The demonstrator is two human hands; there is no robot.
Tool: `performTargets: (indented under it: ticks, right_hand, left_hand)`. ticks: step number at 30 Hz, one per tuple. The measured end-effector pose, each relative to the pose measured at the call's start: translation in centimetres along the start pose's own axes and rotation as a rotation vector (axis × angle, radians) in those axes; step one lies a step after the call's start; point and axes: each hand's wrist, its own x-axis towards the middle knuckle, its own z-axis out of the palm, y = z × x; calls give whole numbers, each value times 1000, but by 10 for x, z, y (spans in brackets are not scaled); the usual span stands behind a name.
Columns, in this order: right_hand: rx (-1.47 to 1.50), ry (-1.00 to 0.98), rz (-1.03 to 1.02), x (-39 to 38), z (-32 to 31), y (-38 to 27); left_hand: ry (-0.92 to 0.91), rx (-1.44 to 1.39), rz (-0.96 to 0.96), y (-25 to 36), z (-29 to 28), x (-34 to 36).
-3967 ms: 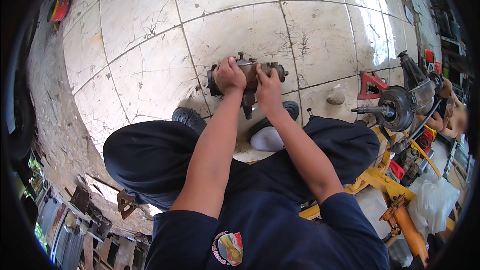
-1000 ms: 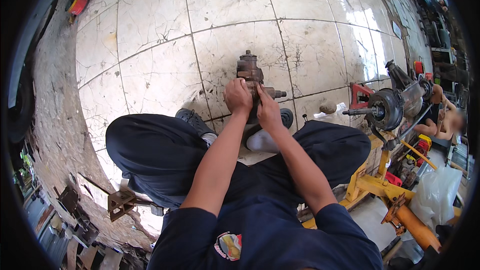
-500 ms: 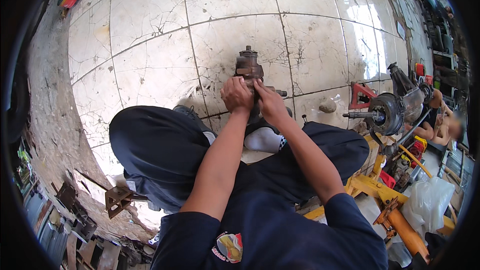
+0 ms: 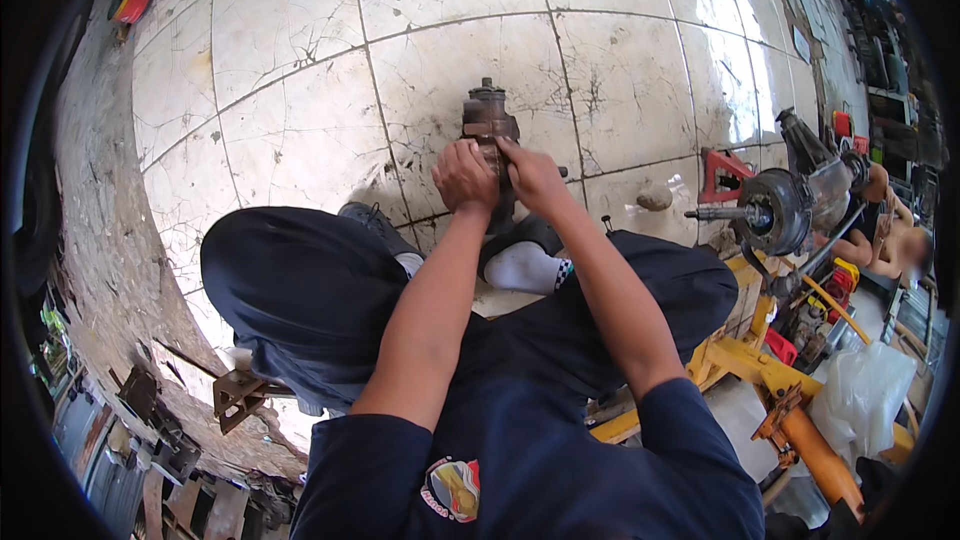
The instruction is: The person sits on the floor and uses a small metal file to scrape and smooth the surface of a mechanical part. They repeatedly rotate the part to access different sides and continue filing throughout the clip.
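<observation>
A rusty brown metal housing point(image 4: 487, 123), which looks like a steering gearbox, stands on the tiled floor between my feet. A short stub rises from its far end, and a shaft end point(image 4: 563, 172) pokes out on its right side. My left hand point(image 4: 466, 176) wraps over the left side of the housing, fingers curled. From the right, my right hand point(image 4: 533, 177) grips it too, its fingertips near the top and the palm side hidden. The lower part of the housing runs down in shadow toward my right shoe point(image 4: 530, 232).
To the right, a large axle part with a drum point(image 4: 777, 220) sits near a red stand point(image 4: 723, 176). A stone point(image 4: 655, 197) lies on the tiles. A yellow-orange jack frame point(image 4: 760, 372) and plastic sheet point(image 4: 865, 395) are at lower right. Another person point(image 4: 890, 235) sits far right.
The view has shifted slightly, so the floor appears higher and further left. My right hand covers more of the side shaft than before. Both hands stay on the housing.
</observation>
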Motion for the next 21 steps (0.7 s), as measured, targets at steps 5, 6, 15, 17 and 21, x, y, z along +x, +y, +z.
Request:
performTargets:
  ticks: [5,6,15,17,21]
  right_hand:
    - [-26,-56,-45,-12,-4,-12]
    - [-65,3,-61,-28,-2,-20]
    - [1,8,67,-20,1,-31]
    - [5,51,16,-22,-3,-25]
    - [-57,8,107,-3,3,-18]
  left_hand:
    - [0,-9,-7,-12,-1,9]
    - [-6,-23,3,-10,-3,3]
    - [-85,-50,10,-14,-6,33]
    - [-67,-23,1,-2,-10,37]
    - [-99,-48,-35,-5,-6,27]
